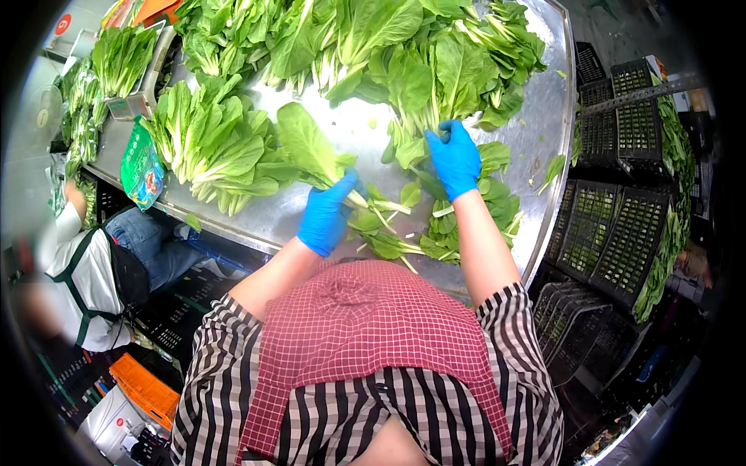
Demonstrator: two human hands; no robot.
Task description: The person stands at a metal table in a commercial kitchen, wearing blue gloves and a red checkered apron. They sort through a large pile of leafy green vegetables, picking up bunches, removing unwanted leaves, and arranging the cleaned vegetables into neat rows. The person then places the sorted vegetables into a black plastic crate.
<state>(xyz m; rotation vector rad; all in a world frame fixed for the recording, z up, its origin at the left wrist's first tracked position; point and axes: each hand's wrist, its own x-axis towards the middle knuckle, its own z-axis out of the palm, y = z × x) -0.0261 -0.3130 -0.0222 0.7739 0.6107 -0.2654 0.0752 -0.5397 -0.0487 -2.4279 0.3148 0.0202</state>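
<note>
My left hand (326, 214), in a blue glove, grips a leafy green vegetable (309, 143) by its pale stem end, leaves pointing up and left. Blue-gloved too, my right hand (456, 160) reaches to the near edge of a heap of leafy greens (437, 76). Its fingers curl by the stems, and whether they hold one is hidden. Left of my left hand lies a sorted pile of greens (215, 145), stems towards me. Loose leaves and cut stems (387, 242) are scattered between my wrists on the metal table (262, 224).
A scale (131, 105) bearing greens stands at the table's far left, beside a green printed bag (140, 166). Stacked black crates (629, 239) of greens flank the right edge. At left, a person (96, 279) works near an orange crate (145, 390).
</note>
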